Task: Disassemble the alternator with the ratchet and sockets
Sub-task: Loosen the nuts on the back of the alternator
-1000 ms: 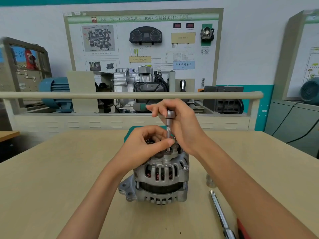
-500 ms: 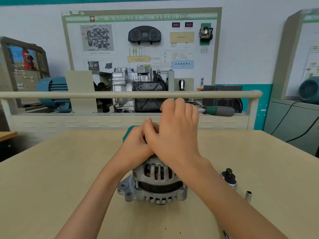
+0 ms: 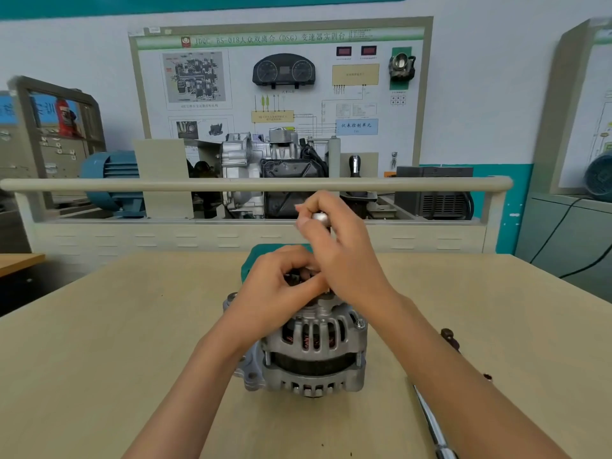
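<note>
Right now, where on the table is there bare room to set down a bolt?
Bare tabletop runs left of the alternator to the table's left edge. The right is crowded: a long metal tool and small dark parts lie beside the right forearm.

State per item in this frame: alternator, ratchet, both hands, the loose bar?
alternator: upright on table, housing closed
ratchet: head above alternator, handle hidden
right hand: grips ratchet head
left hand: curled at alternator top, hold unclear
loose metal bar: lying flat, untouched
</note>
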Tool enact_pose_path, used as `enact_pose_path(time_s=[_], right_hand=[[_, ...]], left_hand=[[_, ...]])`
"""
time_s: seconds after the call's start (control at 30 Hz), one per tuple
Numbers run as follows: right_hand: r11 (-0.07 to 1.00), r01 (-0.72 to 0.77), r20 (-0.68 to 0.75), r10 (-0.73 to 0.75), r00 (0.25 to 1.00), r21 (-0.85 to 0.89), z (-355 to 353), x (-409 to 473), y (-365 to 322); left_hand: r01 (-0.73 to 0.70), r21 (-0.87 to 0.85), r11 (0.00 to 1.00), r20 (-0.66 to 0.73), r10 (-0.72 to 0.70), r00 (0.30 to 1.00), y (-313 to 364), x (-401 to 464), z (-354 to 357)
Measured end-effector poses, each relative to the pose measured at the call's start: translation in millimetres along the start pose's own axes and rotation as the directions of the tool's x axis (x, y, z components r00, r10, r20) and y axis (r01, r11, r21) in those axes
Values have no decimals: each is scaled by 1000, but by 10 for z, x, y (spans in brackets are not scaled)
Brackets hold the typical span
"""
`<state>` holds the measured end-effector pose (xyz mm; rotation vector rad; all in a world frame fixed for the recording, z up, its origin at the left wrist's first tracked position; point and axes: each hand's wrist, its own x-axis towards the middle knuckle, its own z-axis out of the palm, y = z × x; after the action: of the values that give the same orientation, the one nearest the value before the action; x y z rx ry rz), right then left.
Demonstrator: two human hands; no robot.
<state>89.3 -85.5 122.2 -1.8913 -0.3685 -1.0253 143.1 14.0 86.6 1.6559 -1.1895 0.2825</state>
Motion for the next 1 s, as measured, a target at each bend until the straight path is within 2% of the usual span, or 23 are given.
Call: enact_pose_path(time_s=[0.03, 0.07, 0.1, 0.13, 0.17, 0.2, 0.23, 0.27, 0.4, 0.47, 0.53, 0.57, 0.63, 0.7, 0.77, 0.9, 0.93, 0.97, 1.0], right_hand=[[982, 27, -17, -31, 999, -186, 14, -32, -23], [916, 37, -28, -53, 998, -399, 30, -60, -39], [781, 28, -46, -72, 996, -623, 56, -87, -53], [588, -12, -78, -88, 993, -809, 90, -116, -77], [407, -73, -122, -97, 988, -910, 130, -144, -111], [303, -127, -163, -95, 982, -945, 165, -164, -156], [280, -156, -188, -92, 978, -947, 186, -175, -189], [313, -158, -192, -82, 978, -937, 186, -177, -198], [590, -62, -111, -47, 993, -805, 85, -109, -118], [795, 23, -56, -72, 996, -606, 52, -78, -88], [962, 49, -26, -58, 998, -270, 24, -59, -84], [996, 17, -12, -18, 1000, -85, 6, -39, -82], [976, -59, 15, 57, 998, 210, -34, 21, -56], [925, -97, 38, 89, 995, 368, -48, 64, -36], [939, -77, 36, 69, 997, 336, -25, 54, -14], [995, 58, -21, -60, 998, -86, 13, -40, -40], [963, 60, -26, -69, 997, -261, 24, -57, -51], [877, 53, -44, -85, 995, -478, 48, -76, -61], [730, 32, -72, -111, 991, -682, 87, -100, -73]], left_hand=[[5, -15, 1000, -3, -5, 1000, -3, -4, 3], [17, -23, 1000, -8, -17, 1000, -6, -5, 4], [29, -28, 999, -11, -30, 999, -9, -3, 5], [38, -27, 999, -14, -38, 999, -10, -1, 6], [38, -20, 999, -19, -39, 999, -16, 3, 6], [35, -10, 999, -25, -35, 999, -22, 6, 7], [32, -6, 999, -31, -32, 999, -29, 12, 8], [35, -5, 999, -30, -36, 999, -30, 15, 8], [53, -1, 999, 13, -53, 998, -4, 25, 31], [44, -15, 999, 19, -44, 999, 3, 20, 28], [15, -24, 1000, 22, -15, 1000, 5, 12, 26], [0, -10, 1000, 28, 1, 1000, 10, 6, 23], [-24, 38, 999, 49, 22, 999, 24, -3, 14], [-41, 60, 997, 45, 38, 998, 23, 3, 12], [-42, 50, 998, 33, 40, 999, 17, 7, 20], [-10, 8, 1000, -29, 10, 1000, -6, 3, 36], [8, 7, 1000, -49, -7, 999, -15, 2, 35], [27, 23, 999, -67, -26, 997, -30, 4, 38], [40, 43, 998, -77, -36, 996, -39, 8, 39]])
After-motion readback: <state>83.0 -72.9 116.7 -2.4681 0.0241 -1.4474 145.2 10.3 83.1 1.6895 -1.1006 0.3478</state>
